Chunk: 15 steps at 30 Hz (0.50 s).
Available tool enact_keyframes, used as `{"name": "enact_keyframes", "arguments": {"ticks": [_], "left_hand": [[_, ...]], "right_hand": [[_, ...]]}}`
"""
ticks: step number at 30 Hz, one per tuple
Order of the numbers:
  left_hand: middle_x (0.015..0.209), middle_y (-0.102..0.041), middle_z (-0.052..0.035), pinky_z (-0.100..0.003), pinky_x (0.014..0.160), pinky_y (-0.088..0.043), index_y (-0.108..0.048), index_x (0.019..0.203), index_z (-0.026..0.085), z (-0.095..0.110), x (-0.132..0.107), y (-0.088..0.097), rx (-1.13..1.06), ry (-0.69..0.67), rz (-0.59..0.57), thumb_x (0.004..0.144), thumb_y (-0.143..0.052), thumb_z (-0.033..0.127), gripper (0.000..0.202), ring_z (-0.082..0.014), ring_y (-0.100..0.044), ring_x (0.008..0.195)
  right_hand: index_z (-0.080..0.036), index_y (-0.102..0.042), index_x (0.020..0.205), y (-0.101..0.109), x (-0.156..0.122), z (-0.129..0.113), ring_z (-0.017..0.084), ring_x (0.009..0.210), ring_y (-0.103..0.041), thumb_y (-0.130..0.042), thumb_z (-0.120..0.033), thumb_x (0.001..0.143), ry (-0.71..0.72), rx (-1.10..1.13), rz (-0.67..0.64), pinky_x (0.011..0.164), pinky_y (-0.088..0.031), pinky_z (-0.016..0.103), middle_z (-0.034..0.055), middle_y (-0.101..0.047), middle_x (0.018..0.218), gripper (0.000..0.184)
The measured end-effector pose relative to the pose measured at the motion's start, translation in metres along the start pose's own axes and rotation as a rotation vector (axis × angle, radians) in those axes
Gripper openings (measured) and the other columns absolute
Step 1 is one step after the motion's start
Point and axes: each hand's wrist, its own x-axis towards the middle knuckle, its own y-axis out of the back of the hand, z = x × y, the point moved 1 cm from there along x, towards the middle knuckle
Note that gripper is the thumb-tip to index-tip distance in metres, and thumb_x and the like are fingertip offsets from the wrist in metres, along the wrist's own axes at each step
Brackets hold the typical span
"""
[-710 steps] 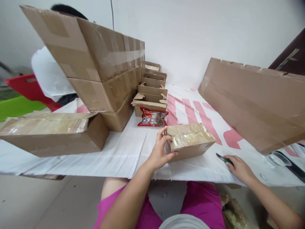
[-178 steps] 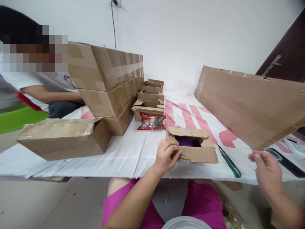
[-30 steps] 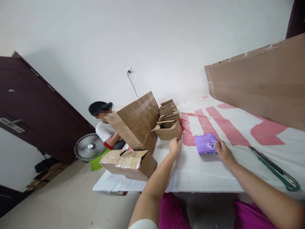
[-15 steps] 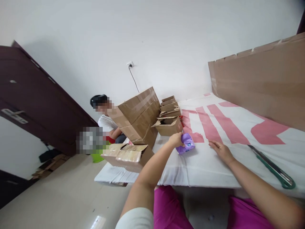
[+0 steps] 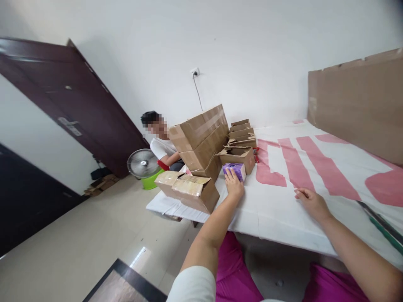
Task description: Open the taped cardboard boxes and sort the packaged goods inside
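My left hand [image 5: 234,185] reaches forward over the white cloth and its fingertips rest on a small purple packet [image 5: 234,170], which lies against the front of a small open cardboard box [image 5: 237,157]. The fingers look stretched out along the packet, not wrapped round it. My right hand [image 5: 310,201] lies palm down on the cloth to the right, fingers loosely apart, holding nothing.
A row of small open boxes [image 5: 241,132] runs back from the near one. Stacked large cartons [image 5: 201,138] and a lower taped carton [image 5: 189,191] stand to the left. A big cardboard sheet [image 5: 355,100] leans at right. A green-handled cutter [image 5: 385,230] lies at far right. A seated person [image 5: 160,144] and a fan [image 5: 141,163] are beyond.
My left hand carried the purple packet forward and left, and set it down by the small open box. My right hand stayed flat on the cloth. The view swung left.
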Motion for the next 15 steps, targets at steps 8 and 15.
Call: {"name": "enact_keyframes", "arguments": {"ticks": [8, 15], "left_hand": [[0.155, -0.034, -0.0107, -0.054, 0.120, -0.016, -0.049, 0.133, 0.026, -0.047, -0.100, 0.060, -0.169, -0.412, 0.162, 0.085, -0.058, 0.032, 0.049, -0.0322, -0.016, 0.149], [0.160, -0.014, -0.0159, -0.059, 0.115, -0.026, -0.032, 0.144, 0.026, -0.151, -0.092, 0.085, -0.236, 0.315, 0.435, 0.062, -0.083, 0.041, 0.098, -0.0429, -0.013, 0.148]], "right_hand": [[-0.024, -0.069, 0.086, 0.000, 0.000, 0.004, 0.027, 0.077, -0.068, -0.049, -0.056, 0.073, -0.027, -0.043, -0.041, 0.065, -0.047, 0.036, 0.0049, -0.074, 0.075, 0.039], [-0.026, -0.069, 0.084, -0.003, -0.002, 0.004, 0.026, 0.078, -0.067, -0.050, -0.052, 0.074, -0.024, -0.094, -0.067, 0.065, -0.045, 0.035, 0.0035, -0.075, 0.078, 0.034]]}}
